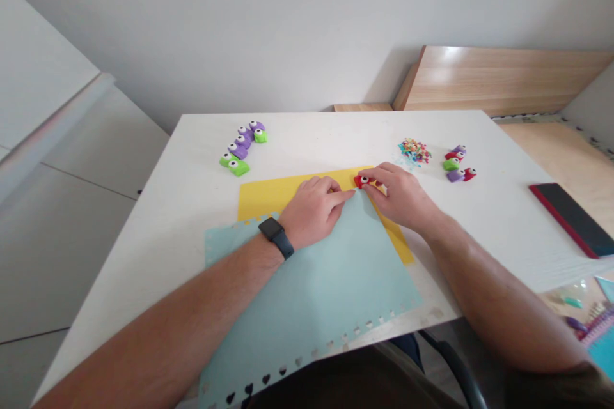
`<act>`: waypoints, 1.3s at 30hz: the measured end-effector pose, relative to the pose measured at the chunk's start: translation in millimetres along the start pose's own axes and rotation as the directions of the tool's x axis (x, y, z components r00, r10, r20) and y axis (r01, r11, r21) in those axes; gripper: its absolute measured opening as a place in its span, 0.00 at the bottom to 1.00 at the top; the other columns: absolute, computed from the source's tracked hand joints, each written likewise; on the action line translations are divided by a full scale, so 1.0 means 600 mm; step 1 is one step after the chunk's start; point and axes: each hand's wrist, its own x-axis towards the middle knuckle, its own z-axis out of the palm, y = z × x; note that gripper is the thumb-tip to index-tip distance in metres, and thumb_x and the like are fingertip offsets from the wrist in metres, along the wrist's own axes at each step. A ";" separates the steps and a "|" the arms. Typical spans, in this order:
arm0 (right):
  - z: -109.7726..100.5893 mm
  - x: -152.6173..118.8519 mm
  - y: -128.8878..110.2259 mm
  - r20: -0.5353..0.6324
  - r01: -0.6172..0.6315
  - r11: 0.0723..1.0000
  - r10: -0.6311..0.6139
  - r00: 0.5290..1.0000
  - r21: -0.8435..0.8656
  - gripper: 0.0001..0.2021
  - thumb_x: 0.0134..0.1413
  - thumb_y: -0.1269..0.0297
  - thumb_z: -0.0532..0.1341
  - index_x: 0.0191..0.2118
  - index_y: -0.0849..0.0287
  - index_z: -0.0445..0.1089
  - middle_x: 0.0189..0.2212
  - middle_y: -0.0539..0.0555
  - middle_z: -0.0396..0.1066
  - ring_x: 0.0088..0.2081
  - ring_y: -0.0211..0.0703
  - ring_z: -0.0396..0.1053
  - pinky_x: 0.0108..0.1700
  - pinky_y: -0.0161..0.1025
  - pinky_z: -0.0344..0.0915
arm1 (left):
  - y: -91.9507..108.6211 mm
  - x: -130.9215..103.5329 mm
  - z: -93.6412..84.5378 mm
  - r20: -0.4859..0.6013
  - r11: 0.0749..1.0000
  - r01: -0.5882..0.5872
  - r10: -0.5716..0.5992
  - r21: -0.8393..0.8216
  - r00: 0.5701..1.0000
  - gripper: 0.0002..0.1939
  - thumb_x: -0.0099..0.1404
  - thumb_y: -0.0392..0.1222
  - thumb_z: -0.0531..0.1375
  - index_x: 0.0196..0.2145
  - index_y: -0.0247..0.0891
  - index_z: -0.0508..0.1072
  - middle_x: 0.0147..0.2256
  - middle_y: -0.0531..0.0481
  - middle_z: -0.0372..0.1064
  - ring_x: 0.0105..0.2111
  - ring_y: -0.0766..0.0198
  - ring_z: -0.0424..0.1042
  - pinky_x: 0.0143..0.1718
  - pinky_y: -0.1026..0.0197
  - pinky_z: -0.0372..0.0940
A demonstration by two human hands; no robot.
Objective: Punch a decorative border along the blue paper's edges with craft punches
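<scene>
Your right hand (403,197) pinches the red piece (358,183) at a far corner of the blue sheet (316,294); your left hand (311,212) rests there, grip unclear. A grey wall (288,25) backs your white worktop (326,140).

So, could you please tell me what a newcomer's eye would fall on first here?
Probably the pale-blue sheet, spread over part of a yellow sheet on the white table. At the pale-blue sheet's far corner, the right hand grips a small red one-eyed piece. Beyond that hand lies a bright pile of multicoloured confetti.
</scene>
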 end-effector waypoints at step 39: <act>0.001 -0.001 -0.001 -0.001 -0.011 1.000 0.011 1.000 0.014 0.12 0.69 0.67 0.61 0.52 0.54 0.79 0.44 0.58 0.78 0.45 0.50 0.76 0.49 0.45 0.71 | 0.002 0.000 -0.001 -0.001 1.000 0.012 -0.012 0.003 1.000 0.19 0.78 0.40 0.54 0.58 0.47 0.80 0.46 0.43 0.73 0.47 0.54 0.70 0.51 0.47 0.66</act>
